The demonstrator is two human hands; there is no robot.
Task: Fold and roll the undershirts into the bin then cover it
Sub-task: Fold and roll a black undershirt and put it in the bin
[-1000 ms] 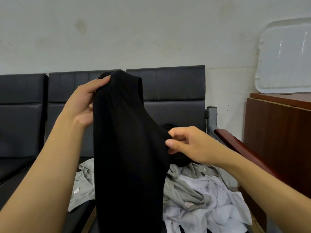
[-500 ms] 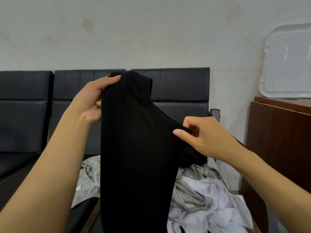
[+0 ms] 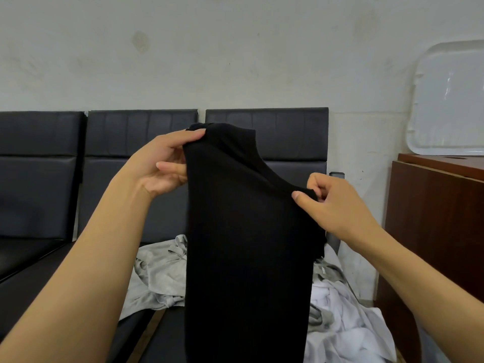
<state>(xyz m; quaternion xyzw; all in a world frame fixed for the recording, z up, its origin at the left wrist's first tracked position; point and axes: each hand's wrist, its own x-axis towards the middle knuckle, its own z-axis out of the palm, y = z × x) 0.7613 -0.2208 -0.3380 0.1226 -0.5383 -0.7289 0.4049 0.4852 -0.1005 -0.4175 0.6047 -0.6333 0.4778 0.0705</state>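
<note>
A black undershirt [image 3: 248, 244] hangs lengthwise in the air in front of me. My left hand [image 3: 159, 166] grips its top edge at the shoulder, thumb over the cloth. My right hand [image 3: 337, 205] pinches the shirt's right edge lower down, between thumb and curled fingers. Behind the shirt, grey undershirts [image 3: 157, 279] and white undershirts [image 3: 348, 328] lie in a loose heap on the black bench seat [image 3: 34, 281]. A clear plastic bin lid [image 3: 447, 100] leans against the wall at the right. No bin shows in this view.
A row of black padded seats [image 3: 141, 142] runs along the pale wall. A brown wooden cabinet [image 3: 432, 218] stands at the right, close to my right forearm, with the lid on top of it.
The black shirt has been drawn out wider. My right hand has moved to the right and slightly up with the shirt's edge, while my left hand has kept its hold at the top.
</note>
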